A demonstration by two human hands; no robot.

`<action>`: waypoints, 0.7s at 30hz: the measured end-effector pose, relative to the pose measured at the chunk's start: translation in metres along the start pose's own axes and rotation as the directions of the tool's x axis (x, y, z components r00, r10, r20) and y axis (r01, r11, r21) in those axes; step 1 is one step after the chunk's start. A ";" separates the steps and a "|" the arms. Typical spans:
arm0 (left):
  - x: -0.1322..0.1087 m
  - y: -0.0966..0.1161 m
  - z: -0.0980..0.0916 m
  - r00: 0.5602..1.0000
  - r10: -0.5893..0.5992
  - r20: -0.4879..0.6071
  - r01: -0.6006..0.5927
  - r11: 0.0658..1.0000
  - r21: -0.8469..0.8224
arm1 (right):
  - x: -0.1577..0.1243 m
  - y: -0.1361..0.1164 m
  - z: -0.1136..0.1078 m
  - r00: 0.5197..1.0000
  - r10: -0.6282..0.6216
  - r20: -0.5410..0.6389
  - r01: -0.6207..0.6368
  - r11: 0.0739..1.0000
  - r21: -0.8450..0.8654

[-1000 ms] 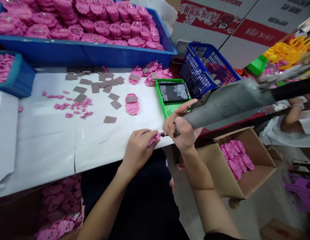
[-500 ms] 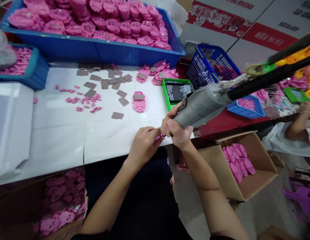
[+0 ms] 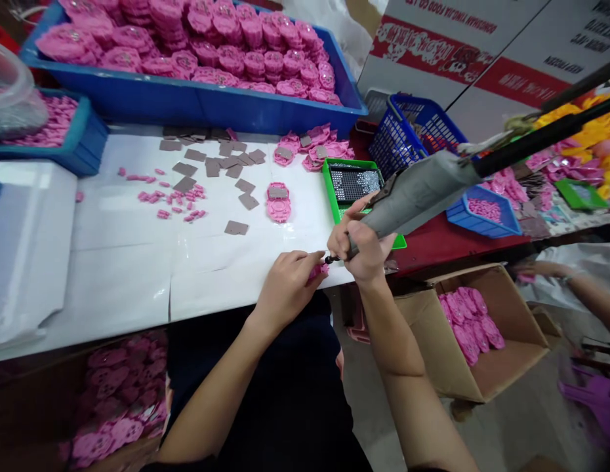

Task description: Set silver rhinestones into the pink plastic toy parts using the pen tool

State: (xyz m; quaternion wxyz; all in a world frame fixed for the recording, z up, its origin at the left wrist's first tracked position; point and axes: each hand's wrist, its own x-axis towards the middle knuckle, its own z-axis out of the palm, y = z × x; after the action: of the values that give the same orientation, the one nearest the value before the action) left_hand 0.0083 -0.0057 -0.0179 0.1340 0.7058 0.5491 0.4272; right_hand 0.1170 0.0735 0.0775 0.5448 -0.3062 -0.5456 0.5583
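My left hand (image 3: 285, 285) is closed on a small pink plastic part (image 3: 317, 270) at the near edge of the white table (image 3: 138, 262). My right hand (image 3: 360, 248) grips a grey powered screwdriver (image 3: 418, 193) hung on a black cable. The tool's tip rests at the pink part. Beside my right hand stands a green tray of screws (image 3: 351, 187). One pink toy piece (image 3: 277, 201) with a brown square on it lies mid-table, among loose brown squares (image 3: 214, 164) and small pink bits (image 3: 174, 200).
A big blue bin (image 3: 197, 105) of pink pieces lines the far edge, a smaller blue bin (image 3: 86, 141) sits left. A blue basket (image 3: 408, 131) stands right. A cardboard box (image 3: 462, 387) of pink pieces is on the floor. Another person's arm (image 3: 575, 285) shows at right.
My view has shifted a little. My right hand has drawn the screwdriver slightly back and right, so its tip now shows at the pink part. The other person's arm has moved lower.
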 end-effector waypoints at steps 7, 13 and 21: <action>0.002 0.001 -0.002 1.000 -0.002 0.002 0.002 1.000 -0.002 | -0.001 0.006 -0.004 0.999 -0.031 0.014 0.031 0.999 -0.015; 0.002 0.003 -0.002 1.000 -0.005 -0.009 0.005 1.000 -0.003 | -0.005 0.004 -0.001 0.999 -0.052 0.004 0.052 0.998 0.022; 0.002 0.002 -0.003 1.000 -0.008 0.010 0.008 1.000 0.008 | -0.006 0.009 -0.001 0.998 -0.060 0.010 0.060 0.998 0.028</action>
State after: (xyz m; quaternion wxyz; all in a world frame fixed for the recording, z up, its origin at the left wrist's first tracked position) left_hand 0.0078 -0.0058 -0.0142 0.1359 0.7062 0.5529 0.4209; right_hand 0.1164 0.0703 0.0671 0.5627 -0.2791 -0.5496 0.5508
